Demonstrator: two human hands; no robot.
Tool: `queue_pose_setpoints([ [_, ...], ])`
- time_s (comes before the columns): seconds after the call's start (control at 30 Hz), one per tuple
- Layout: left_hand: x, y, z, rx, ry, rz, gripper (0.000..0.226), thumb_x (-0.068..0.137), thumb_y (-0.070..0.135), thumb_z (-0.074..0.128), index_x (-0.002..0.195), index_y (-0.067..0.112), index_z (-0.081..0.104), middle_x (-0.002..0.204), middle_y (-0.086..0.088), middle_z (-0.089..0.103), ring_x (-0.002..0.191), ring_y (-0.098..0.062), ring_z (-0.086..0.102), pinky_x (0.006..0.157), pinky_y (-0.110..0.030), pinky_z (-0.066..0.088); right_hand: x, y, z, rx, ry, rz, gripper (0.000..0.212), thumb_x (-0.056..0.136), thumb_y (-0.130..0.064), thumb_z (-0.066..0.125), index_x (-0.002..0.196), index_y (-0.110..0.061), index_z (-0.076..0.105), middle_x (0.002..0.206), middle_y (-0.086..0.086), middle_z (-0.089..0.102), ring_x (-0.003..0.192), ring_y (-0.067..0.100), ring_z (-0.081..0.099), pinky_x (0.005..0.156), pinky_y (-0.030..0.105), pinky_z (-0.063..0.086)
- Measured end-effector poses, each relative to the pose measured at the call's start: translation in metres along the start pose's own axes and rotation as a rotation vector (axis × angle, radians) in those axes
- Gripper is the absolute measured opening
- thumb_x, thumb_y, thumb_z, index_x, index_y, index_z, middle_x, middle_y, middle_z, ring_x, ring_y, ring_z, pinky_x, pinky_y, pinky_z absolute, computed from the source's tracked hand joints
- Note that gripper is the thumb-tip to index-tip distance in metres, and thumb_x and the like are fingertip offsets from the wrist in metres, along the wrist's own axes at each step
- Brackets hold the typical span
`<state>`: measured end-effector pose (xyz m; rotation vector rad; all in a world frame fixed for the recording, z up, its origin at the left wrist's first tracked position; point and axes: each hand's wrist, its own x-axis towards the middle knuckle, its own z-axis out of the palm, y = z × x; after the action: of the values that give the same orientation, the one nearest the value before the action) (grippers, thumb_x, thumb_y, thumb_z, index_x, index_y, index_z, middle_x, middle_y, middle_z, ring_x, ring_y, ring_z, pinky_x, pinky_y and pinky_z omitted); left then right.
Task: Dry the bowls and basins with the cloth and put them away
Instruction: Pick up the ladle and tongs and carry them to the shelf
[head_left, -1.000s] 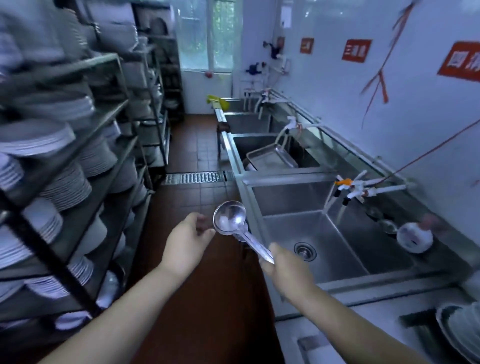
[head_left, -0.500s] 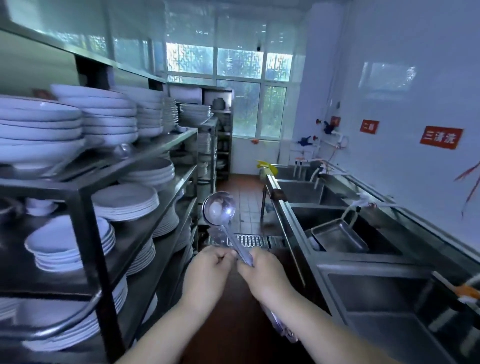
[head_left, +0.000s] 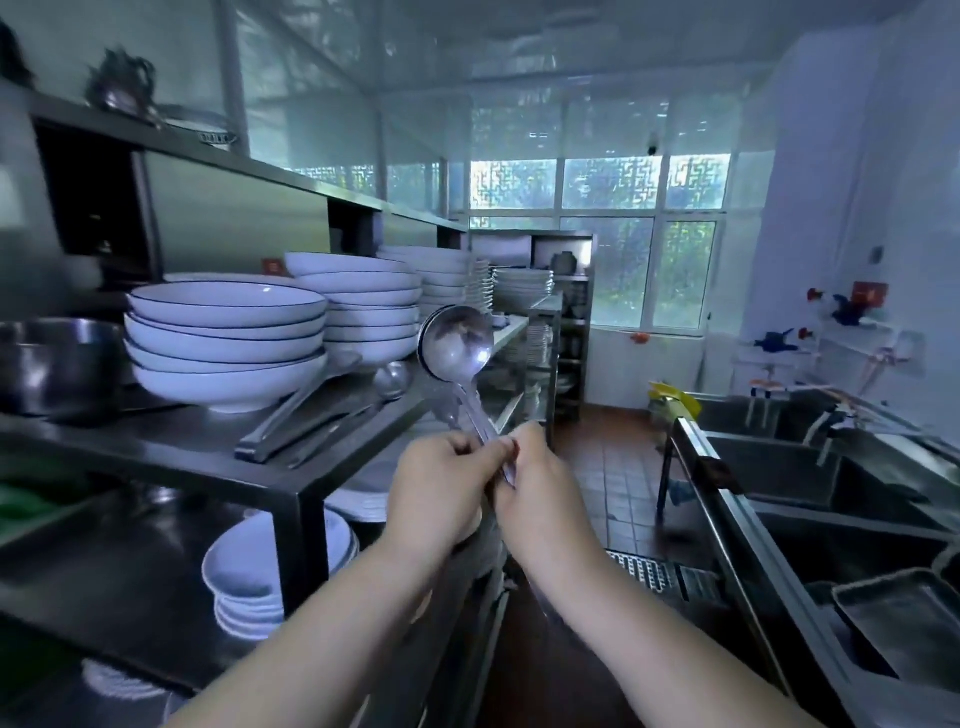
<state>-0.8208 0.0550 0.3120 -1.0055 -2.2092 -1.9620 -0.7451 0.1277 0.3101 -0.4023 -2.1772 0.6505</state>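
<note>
My left hand (head_left: 441, 483) and right hand (head_left: 540, 483) had come together, both pinching the handle of the shiny steel ladle (head_left: 456, 347). I had turned from the sinks to the steel shelf (head_left: 208, 447) of stacked white bowls (head_left: 228, 343), probably to stow it.

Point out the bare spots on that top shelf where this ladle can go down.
Bare steel shows on the shelf along its front edge, left of the utensils and below the nearest bowl stack. Behind, bowls crowd it; the metal basin fills the left end.
</note>
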Motion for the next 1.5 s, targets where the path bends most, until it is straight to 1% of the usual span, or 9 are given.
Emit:
queue_pose_setpoints([
  [0.2, 0.068, 0.03, -0.015, -0.006, 0.202, -0.018, 0.025, 0.065, 0.033, 0.07, 0.051, 0.014, 0.063, 0.041, 0.002, 0.047, 0.044, -0.015, 0.04, 0.052, -0.025, 0.032, 0.076, -0.016, 0.029, 0.179, 0.019, -0.13, 0.022, 0.092, -0.017, 0.051, 0.082, -0.019, 0.031, 0.067, -0.009, 0.046, 0.057, 0.006, 0.043, 0.05, 0.03, 0.03],
  [0.33, 0.118, 0.046, -0.037, 0.078, 0.288, -0.048, 0.015, 0.07, 0.02, 0.073, 0.062, 0.007, 0.07, 0.052, -0.007, 0.062, 0.048, -0.015, 0.052, 0.048, -0.021, 0.041, 0.125, -0.029, 0.045, 0.358, -0.095, -0.129, 0.016, 0.092, -0.016, 0.055, 0.1, -0.013, 0.041, 0.096, 0.005, 0.06, 0.089, 0.025, 0.058, 0.064, 0.029, 0.04],
  [0.53, 0.187, 0.066, -0.078, 0.434, 0.311, -0.094, 0.019, 0.068, 0.015, 0.074, 0.068, -0.003, 0.067, 0.052, -0.006, 0.053, 0.047, -0.016, 0.047, 0.052, -0.026, 0.043, 0.187, -0.028, 0.067, 0.546, -0.318, -0.233, 0.03, 0.088, -0.037, 0.061, 0.112, -0.022, 0.05, 0.092, -0.009, 0.062, 0.091, 0.016, 0.06, 0.071, 0.03, 0.044],
  [0.67, 0.21, 0.065, -0.096, 0.707, 0.251, -0.156, 0.013, 0.071, 0.011, 0.073, 0.066, 0.0, 0.068, 0.043, -0.001, 0.051, 0.038, -0.012, 0.048, 0.044, -0.017, 0.043, 0.218, 0.008, 0.079, 0.624, -0.278, -0.24, 0.024, 0.085, -0.03, 0.061, 0.106, -0.033, 0.051, 0.083, -0.017, 0.061, 0.08, 0.003, 0.06, 0.069, 0.022, 0.045],
  [0.8, 0.216, 0.045, -0.09, 1.209, 0.087, -0.235, 0.02, 0.07, 0.026, 0.069, 0.067, 0.007, 0.068, 0.054, -0.004, 0.049, 0.057, -0.021, 0.047, 0.056, -0.026, 0.038, 0.241, 0.057, 0.098, 0.644, -0.199, -0.13, 0.013, 0.084, -0.022, 0.062, 0.088, -0.034, 0.056, 0.083, -0.016, 0.065, 0.073, -0.002, 0.06, 0.065, 0.022, 0.043],
  [0.93, 0.219, 0.009, -0.079, 1.451, -0.038, -0.248, 0.032, 0.074, 0.026, 0.063, 0.05, 0.011, 0.046, 0.052, -0.003, 0.037, 0.05, -0.018, 0.036, 0.044, -0.024, 0.026, 0.251, 0.093, 0.122, 0.57, -0.175, -0.049, 0.013, 0.086, -0.019, 0.06, 0.091, -0.031, 0.058, 0.086, -0.017, 0.063, 0.084, 0.006, 0.062, 0.065, 0.018, 0.041],
  [1.03, 0.222, -0.006, -0.075, 1.544, -0.047, -0.24, 0.034, 0.075, 0.022, 0.062, 0.049, 0.014, 0.04, 0.052, -0.001, 0.034, 0.047, -0.016, 0.032, 0.042, -0.022, 0.023, 0.248, 0.096, 0.146, 0.405, -0.198, -0.1, 0.026, 0.09, -0.021, 0.059, 0.115, -0.015, 0.056, 0.107, -0.002, 0.061, 0.105, 0.023, 0.056, 0.083, 0.034, 0.046],
  [1.2, 0.225, -0.018, -0.072, 1.559, -0.04, -0.211, 0.035, 0.074, 0.023, 0.061, 0.049, 0.015, 0.038, 0.055, -0.001, 0.039, 0.051, -0.02, 0.041, 0.048, -0.025, 0.033, 0.246, 0.09, 0.17, 0.074, -0.146, -0.223, 0.045, 0.092, -0.038, 0.055, 0.13, -0.015, 0.046, 0.128, 0.004, 0.053, 0.12, 0.03, 0.038, 0.094, 0.043, 0.033],
  [1.5, 0.216, -0.038, -0.072, 1.537, -0.027, -0.08, 0.043, 0.072, 0.019, 0.063, 0.053, 0.018, 0.024, 0.058, 0.0, 0.045, 0.063, -0.029, 0.048, 0.042, -0.027, 0.025, 0.269, 0.101, 0.177, 0.173, -0.198, -0.244, 0.022, 0.09, -0.024, 0.057, 0.109, -0.03, 0.066, 0.095, -0.007, 0.068, 0.107, 0.023, 0.05, 0.08, 0.031, 0.019],
])
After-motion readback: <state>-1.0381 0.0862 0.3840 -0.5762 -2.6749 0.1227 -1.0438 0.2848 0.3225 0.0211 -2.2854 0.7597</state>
